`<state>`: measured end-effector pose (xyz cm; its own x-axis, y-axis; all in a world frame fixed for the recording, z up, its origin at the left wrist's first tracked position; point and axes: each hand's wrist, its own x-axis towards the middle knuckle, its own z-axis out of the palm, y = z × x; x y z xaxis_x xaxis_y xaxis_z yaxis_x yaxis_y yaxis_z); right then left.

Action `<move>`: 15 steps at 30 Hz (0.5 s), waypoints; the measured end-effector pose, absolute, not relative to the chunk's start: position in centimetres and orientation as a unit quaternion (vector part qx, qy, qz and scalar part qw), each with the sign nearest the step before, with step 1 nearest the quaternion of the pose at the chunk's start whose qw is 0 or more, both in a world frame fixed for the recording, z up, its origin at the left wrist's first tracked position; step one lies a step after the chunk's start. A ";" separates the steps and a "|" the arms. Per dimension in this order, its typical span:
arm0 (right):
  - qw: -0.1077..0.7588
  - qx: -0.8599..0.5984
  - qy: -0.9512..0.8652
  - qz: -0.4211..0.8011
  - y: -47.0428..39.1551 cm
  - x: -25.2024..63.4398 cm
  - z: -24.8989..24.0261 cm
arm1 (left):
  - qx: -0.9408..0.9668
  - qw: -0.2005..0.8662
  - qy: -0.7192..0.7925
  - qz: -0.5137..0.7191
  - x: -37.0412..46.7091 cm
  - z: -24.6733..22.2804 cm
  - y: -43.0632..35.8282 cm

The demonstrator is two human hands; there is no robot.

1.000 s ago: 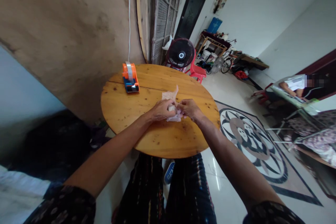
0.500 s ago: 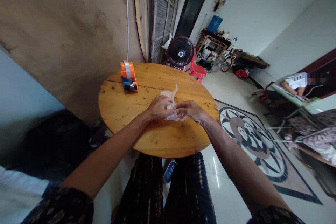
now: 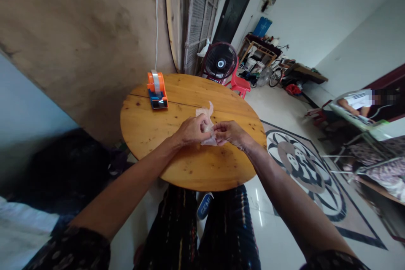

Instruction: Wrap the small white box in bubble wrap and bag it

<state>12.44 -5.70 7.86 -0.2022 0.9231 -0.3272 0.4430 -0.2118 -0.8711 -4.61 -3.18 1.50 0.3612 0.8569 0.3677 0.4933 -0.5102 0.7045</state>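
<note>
Over the middle of the round wooden table (image 3: 193,171), both my hands work at a thin, pale pinkish, see-through sheet (image 3: 205,112). It is crumpled round something small and light that I cannot make out. My left hand (image 3: 192,130) is closed on the sheet from the left, thumb and fingers curled round the bundle. From the right, the fingertips of my right hand (image 3: 231,132) pinch the sheet's edge. One corner of the sheet sticks up beyond the fingers. An orange and blue tape dispenser (image 3: 157,93) with a roll of clear tape stands at the table's far left.
Behind the table are a standing fan (image 3: 221,63) and a red plastic chair (image 3: 239,83). A dark bag (image 3: 63,173) lies on the left. To the right, a person (image 3: 357,100) sits at another table, beyond a patterned floor panel (image 3: 305,168).
My left hand's fingers have curled further round the bundle, and the sheet's upright corner has bent over. The whole view has shifted slightly. My right hand still pinches the sheet.
</note>
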 end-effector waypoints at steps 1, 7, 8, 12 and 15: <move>0.233 -0.591 -0.584 0.506 -5.7 12.4 7.7 | 0.788 0.251 0.425 0.369 -4.7 1.5 -3.2; 0.206 -0.605 -0.650 0.411 -5.7 12.3 6.5 | 0.799 0.273 0.381 0.377 -5.0 1.5 -3.1; 0.201 -0.602 -0.673 0.380 -5.7 12.4 6.2 | 0.799 0.277 0.378 0.378 -5.0 1.6 -3.2; 0.188 -0.577 -0.757 0.242 -5.6 12.7 5.6 | 0.784 0.283 0.403 0.377 -4.5 2.1 -3.6; 0.185 -0.563 -0.769 0.238 -5.7 12.9 5.9 | 0.771 0.287 0.427 0.375 -4.0 2.2 -3.9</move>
<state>12.92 -5.71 5.88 -0.2973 0.9546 0.0165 0.7789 0.2525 -0.5740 -4.05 -3.86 2.21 0.3549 0.8733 0.3338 0.4432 -0.4715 0.7624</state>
